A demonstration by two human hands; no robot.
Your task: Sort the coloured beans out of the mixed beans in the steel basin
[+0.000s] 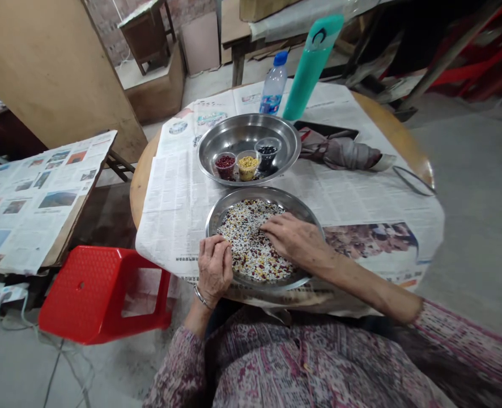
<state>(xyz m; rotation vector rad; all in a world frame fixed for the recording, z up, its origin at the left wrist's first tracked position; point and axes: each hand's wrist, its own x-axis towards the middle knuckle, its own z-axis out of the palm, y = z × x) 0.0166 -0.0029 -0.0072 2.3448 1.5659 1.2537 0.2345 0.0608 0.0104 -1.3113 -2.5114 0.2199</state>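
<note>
A steel dish [217, 215] full of mixed white, red and yellow grains and beans sits at the near edge of the newspaper-covered round table [408, 141]. My left hand [214, 266] rests curled on the dish's near-left rim, fingers closed. My right hand [291, 238] lies over the mixed grains, fingertips pressed together among them. Behind it stands a second steel dish [242, 127] holding three small cups: red beans [225, 163], yellow grains [248, 164] and black beans [267, 152].
A water bottle [273, 85] and a teal flask [310, 65] stand at the back of the table. A folded grey umbrella [340, 152] lies to the right. A red plastic stool [102, 292] and another newspaper-covered table [34, 192] are at the left.
</note>
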